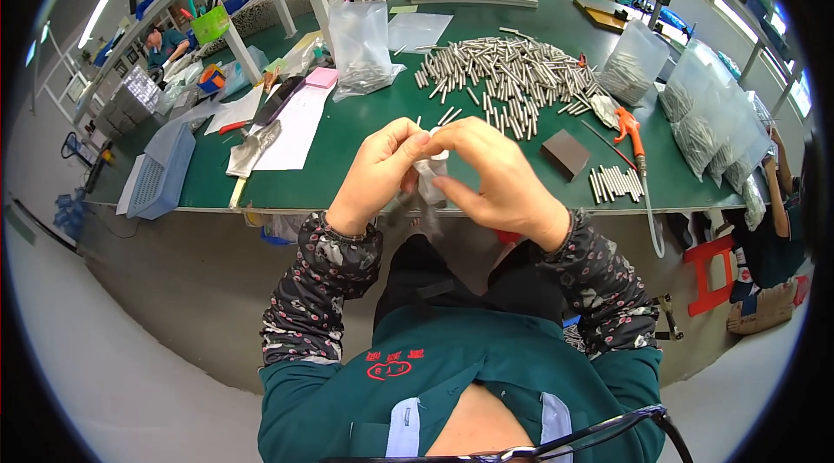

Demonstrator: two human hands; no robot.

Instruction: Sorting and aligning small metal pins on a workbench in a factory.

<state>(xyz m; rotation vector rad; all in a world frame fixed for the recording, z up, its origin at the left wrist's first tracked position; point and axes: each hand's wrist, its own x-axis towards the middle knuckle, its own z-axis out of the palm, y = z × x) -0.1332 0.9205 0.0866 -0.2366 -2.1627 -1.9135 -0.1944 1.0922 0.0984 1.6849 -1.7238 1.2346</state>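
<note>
1. Fingertips first: the left hand point(375, 172) has thumb and forefinger pinched together at the top of a crumpled, whitish-grey, soft-looking piece point(430, 183). Its lower fingers are partly hidden.
2. From the other side, the right hand point(504, 176) arches its forefinger over and sets its thumb against that piece. How hard it squeezes, I can't tell, nor whether anything sits inside.
3. And here's the risk: the piece hangs close to the near edge of the green tabletop point(304, 189), so a slack pinch could drop it to the floor. Thin material might also tear if the hands pull unevenly.
4. Just beyond lies a loose heap of short, silvery metal rods point(512, 72); a careless knuckle could set the nearest ones rolling.
5. Out right, a brown rectangular block point(565, 155) sits near a tidy row of silvery rods point(616, 185). Beside them, an orange air gun point(631, 131) trails a pale hose point(656, 233) over the edge; snag that, and the row could scatter.
</note>
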